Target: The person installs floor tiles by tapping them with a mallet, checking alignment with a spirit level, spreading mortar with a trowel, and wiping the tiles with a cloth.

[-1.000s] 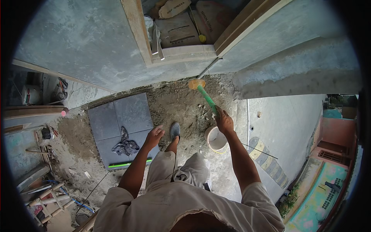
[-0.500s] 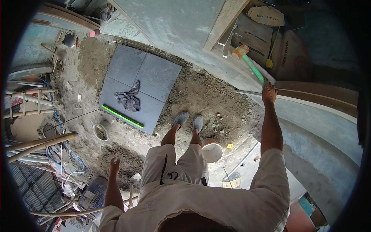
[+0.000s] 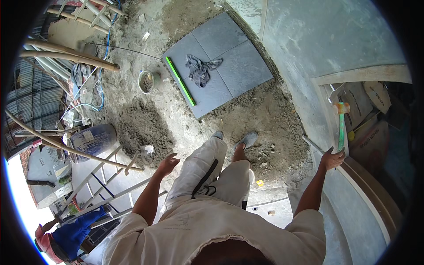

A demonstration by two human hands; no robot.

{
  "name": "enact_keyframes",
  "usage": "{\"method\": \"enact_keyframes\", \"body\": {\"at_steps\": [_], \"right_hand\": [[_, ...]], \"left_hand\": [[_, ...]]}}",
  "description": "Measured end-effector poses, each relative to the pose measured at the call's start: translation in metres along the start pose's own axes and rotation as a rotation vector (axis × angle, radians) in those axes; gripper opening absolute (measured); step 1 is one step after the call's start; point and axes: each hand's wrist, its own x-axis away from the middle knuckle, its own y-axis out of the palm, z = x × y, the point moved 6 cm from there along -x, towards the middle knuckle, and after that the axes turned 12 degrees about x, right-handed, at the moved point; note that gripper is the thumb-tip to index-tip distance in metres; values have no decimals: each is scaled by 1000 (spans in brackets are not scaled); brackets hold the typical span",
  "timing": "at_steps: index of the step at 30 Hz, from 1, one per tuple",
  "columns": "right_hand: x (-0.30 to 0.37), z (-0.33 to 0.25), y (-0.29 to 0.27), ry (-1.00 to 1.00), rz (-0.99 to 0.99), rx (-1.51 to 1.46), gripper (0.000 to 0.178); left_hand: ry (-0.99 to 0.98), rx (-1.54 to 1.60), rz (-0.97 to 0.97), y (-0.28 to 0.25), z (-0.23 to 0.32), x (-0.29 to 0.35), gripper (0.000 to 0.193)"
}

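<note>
At the right, my right hand [image 3: 332,159] is closed about the lower end of the green handle of a mallet [image 3: 341,128]. The mallet's orange-brown head points away from me, over the ledge of a wall opening. My left hand [image 3: 168,164] hangs at my left side with nothing in it, its fingers loosely bent and apart. Ahead lie large grey floor tiles [image 3: 238,73], set together on the dirt. A crumpled dark rag [image 3: 201,77] and a bright green spirit level [image 3: 180,82] rest on them.
A bucket of mortar [image 3: 147,82] stands left of the tiles, near a heap of wet mortar [image 3: 143,128]. A blue drum [image 3: 92,139], bamboo poles [image 3: 70,59] and a ladder [image 3: 99,190] fill the left. Another person [image 3: 66,240] is at the lower left.
My view has turned left, so the tiles sit further right and the other person has come in. My left hand has lifted forward. The right hand stays at the mallet's handle.
</note>
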Motion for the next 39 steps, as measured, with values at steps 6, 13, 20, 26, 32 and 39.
{"method": "enact_keyframes", "body": {"at_steps": [6, 13, 20, 26, 32, 39], "right_hand": [[203, -103, 2, -358, -307, -101, 67], [352, -342, -45, -1034, -1107, -347, 55], [362, -643, -146, -1257, -914, -288, 65], [484, -877, -152, -1253, -957, -286, 74], [657, -1146, -112, -1443, -748, -303, 76], [770, -1269, -47, -1569, -813, 418, 66]], "left_hand": [[100, -128, -56, 4, -48, -1, 45], [-17, 127, 160, -60, -122, 13, 35], [-61, 320, 471, -168, -236, -109, 40], [-142, 439, 358, -257, -300, -326, 38], [-24, 548, 458, -361, -328, -575, 35], [-70, 765, 540, -391, -359, -771, 48]]}}
